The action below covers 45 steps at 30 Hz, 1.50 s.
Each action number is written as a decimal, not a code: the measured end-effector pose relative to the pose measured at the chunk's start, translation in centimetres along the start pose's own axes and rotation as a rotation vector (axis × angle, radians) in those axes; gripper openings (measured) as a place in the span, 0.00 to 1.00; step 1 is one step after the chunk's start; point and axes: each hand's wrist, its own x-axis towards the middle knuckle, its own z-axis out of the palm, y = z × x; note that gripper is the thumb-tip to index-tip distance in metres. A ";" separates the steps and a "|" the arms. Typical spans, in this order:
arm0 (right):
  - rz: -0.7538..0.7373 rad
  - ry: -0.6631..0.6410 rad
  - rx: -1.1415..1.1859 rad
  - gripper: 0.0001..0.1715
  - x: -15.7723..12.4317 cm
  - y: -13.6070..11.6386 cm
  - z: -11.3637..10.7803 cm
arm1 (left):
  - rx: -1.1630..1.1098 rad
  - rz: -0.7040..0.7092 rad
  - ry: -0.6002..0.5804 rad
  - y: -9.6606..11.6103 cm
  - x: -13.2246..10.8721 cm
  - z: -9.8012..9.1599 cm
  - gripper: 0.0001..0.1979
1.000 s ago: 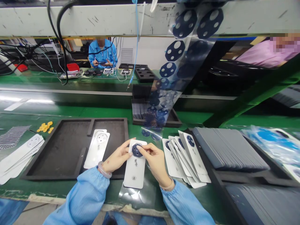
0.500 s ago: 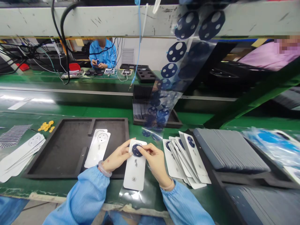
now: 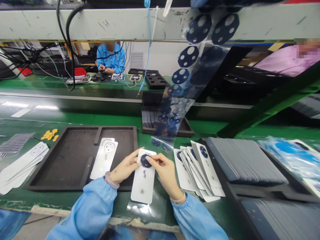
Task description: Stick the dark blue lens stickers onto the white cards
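Note:
A white phone back panel (image 3: 142, 185) with dark lettering is tilted above the green bench mat. My left hand (image 3: 128, 164) is closed on its upper left edge, thumb near the camera area. At the top of the panel lies a dark blue octagonal camera sticker (image 3: 145, 161) with holes. The thumb and bent fingers of my right hand (image 3: 163, 168) are closed at the sticker's upper right edge, partly covering it. To the left, another white panel (image 3: 103, 161) with a bare camera ring rests in a black tray (image 3: 67, 156). Several panels with blue stickers (image 3: 200, 170) lie fanned on the right.
A clear strip of blue stickers (image 3: 180, 76) hangs from the shelf beam (image 3: 100, 25). Stacked grey sheets (image 3: 245, 160) fill black trays at right. White panels (image 3: 23, 168) and yellow pieces (image 3: 50, 134) lie left. Across the line sits a person in blue (image 3: 110, 58).
The panel's lower end has shifted very slightly left. Both hands keep almost the same place and grip.

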 end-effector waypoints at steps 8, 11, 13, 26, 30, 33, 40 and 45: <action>0.016 0.015 0.006 0.15 0.0 0.0 0.1 | 0.012 -0.004 0.001 0.0 0.0 0.1 0.40; 0.033 0.009 0.015 0.16 0.1 -0.1 0.2 | 0.032 0.004 0.002 0.0 0.0 0.0 0.40; 0.034 0.006 0.013 0.16 0.1 0.0 0.2 | 0.040 0.001 -0.005 0.0 0.0 0.0 0.40; -0.466 0.152 -0.429 0.09 -1.0 -1.1 0.9 | 0.107 0.046 0.067 0.1 0.1 1.0 0.19; -0.608 0.283 -0.571 0.08 -1.2 -0.8 1.1 | 0.067 0.061 0.127 -0.2 0.3 1.4 0.19; -0.662 0.303 -0.652 0.08 -1.4 -0.4 1.2 | 0.030 0.092 0.168 -0.1 0.3 1.6 0.20; -0.473 0.186 -0.607 0.53 -0.8 -0.2 1.0 | 0.007 0.118 0.263 0.3 0.1 1.9 0.22; -0.175 -0.122 -0.147 0.32 -0.5 -0.7 0.9 | 0.049 0.090 0.182 0.1 0.1 2.2 0.20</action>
